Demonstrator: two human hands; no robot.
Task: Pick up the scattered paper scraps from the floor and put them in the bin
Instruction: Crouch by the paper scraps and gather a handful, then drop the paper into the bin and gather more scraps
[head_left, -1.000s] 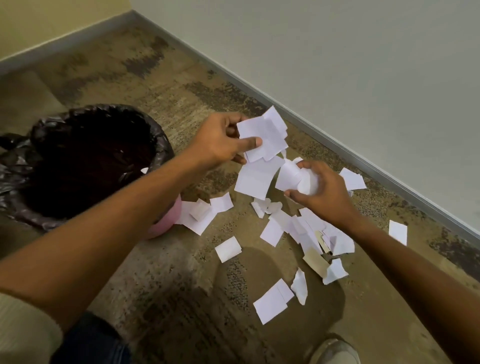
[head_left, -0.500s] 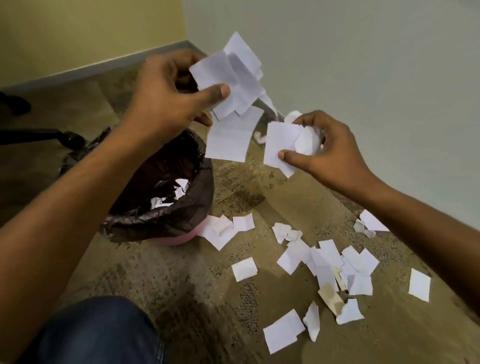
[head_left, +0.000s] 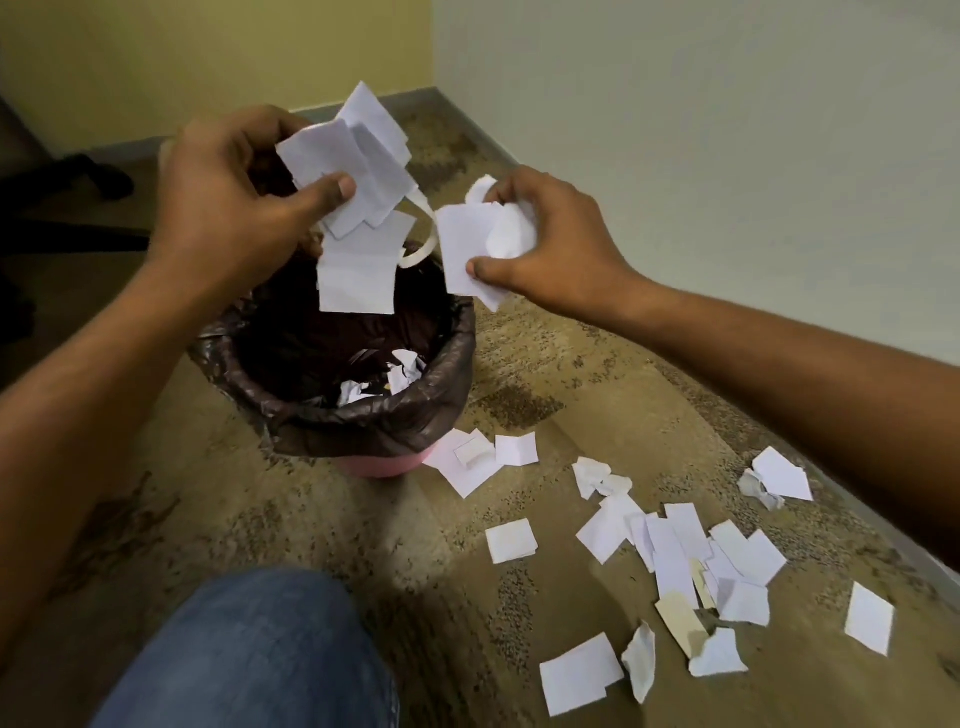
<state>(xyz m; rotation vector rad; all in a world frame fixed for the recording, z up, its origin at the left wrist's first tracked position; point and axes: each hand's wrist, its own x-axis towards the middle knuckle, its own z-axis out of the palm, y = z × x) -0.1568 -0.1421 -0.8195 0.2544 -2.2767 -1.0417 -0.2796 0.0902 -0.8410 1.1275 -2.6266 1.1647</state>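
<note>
- Since both handfuls have risen from the floor (head_left: 311, 519), the left fingers (head_left: 332, 189) pinch paper scraps (head_left: 358, 150), with the bin (head_left: 374, 421) directly below.
- The right fingers (head_left: 480, 270) grip crumpled scraps (head_left: 506, 234) just beside; dropping should follow.

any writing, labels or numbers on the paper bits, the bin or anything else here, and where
No readable text anywhere in the head view.
paper scraps held in the left hand and right hand: blank white faces.
loose scraps on the carpet: blank as far as can be seen.
black bin liner and pink bin: no label shows.
</note>
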